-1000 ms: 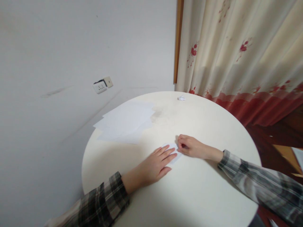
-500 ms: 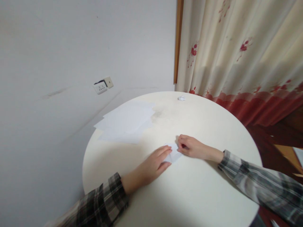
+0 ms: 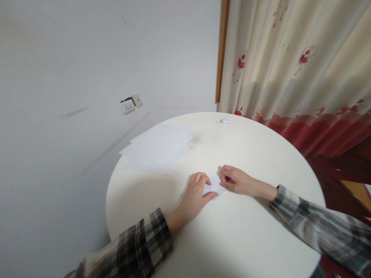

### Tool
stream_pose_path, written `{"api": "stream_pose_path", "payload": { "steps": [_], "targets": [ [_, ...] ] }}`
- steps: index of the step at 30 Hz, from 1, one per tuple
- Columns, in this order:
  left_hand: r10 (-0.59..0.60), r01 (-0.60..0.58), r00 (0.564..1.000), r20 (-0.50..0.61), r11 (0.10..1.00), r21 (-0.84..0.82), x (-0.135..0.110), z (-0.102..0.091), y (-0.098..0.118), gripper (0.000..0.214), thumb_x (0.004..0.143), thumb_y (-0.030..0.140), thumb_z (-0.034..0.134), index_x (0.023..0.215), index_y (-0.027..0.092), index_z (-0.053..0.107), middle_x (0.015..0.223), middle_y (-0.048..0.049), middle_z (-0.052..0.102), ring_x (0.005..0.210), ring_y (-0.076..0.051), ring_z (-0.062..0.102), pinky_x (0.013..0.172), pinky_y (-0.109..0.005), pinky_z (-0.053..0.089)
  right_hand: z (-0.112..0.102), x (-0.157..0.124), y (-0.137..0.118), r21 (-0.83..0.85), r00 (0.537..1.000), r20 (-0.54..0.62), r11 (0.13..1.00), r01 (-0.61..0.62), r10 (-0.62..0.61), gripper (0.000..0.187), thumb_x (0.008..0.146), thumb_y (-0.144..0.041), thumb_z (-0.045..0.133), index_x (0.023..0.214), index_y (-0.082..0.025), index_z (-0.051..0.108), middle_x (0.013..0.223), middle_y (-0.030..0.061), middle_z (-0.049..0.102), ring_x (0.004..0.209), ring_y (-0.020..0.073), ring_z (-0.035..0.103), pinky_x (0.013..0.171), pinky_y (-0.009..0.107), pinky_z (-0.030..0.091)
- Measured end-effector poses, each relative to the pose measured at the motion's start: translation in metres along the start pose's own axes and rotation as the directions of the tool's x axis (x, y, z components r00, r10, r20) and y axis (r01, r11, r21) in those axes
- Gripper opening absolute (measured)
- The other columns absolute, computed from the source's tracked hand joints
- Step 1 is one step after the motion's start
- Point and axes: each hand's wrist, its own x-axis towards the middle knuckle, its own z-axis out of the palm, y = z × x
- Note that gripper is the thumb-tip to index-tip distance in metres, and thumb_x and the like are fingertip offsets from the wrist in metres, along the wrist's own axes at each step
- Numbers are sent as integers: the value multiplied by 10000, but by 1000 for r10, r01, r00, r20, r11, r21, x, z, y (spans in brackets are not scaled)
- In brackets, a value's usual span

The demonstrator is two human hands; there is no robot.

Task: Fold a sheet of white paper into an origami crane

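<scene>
A small piece of folded white paper (image 3: pixel 213 182) lies on the white round table, partly hidden under my left hand (image 3: pixel 198 194). That hand rests over the paper's left part, fingers bent, with a gap between thumb and fingertips where the paper shows. At the paper's right edge, my right hand (image 3: pixel 235 180) has its thumb and index finger closed in a pinch on it. Its other fingers are curled in.
Several loose white sheets (image 3: pixel 158 148) overlap at the table's (image 3: pixel 261 227) far left. A crumpled paper ball (image 3: pixel 225 120) sits near the far edge. Beyond are a wall with a socket (image 3: pixel 127 106) and a flowered curtain (image 3: pixel 278 69).
My left hand has shifted right and farther over the paper, its fingers more bent and the thumb wider apart. My right hand keeps its pinch at the edge. The view has turned slightly left.
</scene>
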Motion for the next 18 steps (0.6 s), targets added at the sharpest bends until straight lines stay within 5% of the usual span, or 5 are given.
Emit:
{"api": "stream_pose_path", "payload": {
  "steps": [18],
  "targets": [
    [-23,23,1000,-7,1000,17,2,-1,1,125,783,155,588,785,182,466,934,-35,488,939,-201,449,844,-369,376,1,2,0,-29,1000,-4,1000,2,-2,128,795,-191,529,676,-167,488,747,34,483,720,150,451,650,267,367]
  ]
}}
